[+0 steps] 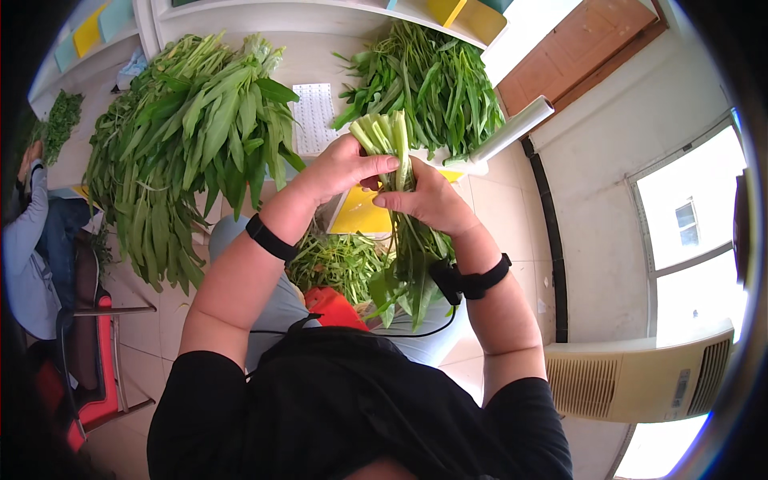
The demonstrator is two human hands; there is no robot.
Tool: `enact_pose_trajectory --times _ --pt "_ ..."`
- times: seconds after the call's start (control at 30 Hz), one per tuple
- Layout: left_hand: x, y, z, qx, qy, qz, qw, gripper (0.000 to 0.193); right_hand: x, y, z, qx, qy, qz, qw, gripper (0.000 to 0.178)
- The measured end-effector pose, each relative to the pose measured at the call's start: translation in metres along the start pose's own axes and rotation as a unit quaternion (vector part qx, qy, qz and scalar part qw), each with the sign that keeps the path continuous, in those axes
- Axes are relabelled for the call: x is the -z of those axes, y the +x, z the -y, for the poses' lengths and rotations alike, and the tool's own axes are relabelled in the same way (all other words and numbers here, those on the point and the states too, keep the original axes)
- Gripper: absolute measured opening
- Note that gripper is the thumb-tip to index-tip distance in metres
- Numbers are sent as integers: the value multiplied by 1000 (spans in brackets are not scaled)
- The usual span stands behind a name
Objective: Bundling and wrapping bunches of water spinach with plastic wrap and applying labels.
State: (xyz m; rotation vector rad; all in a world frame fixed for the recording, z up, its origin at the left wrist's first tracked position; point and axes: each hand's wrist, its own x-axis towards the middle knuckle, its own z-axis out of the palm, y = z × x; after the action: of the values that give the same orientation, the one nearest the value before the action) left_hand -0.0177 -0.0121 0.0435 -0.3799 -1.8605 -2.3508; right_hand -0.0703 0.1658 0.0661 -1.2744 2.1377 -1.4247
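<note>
Both hands are wrapped round one bundle of greens, cut stems up, leaves hanging toward the lap. Left hand grips it from the left, right hand clamps just below. Under the bundle sits a yellow tray; beyond it, two big leaf piles on the table.
</note>
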Motion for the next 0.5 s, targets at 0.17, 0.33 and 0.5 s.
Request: enact_pose_trajectory --times 0.17,0.33,0.5 --pt "3 -1 -8 55 9 27 998 39 2 -1 23 -120 41 53 991 41" --pt "15 -2 4 125 42 87 987 43 -2 -3 23 -141 14 10 990 39" --pt "21 -12 2 205 42 95 973 33 0 -2 17 -99 -33 -15 994 39"
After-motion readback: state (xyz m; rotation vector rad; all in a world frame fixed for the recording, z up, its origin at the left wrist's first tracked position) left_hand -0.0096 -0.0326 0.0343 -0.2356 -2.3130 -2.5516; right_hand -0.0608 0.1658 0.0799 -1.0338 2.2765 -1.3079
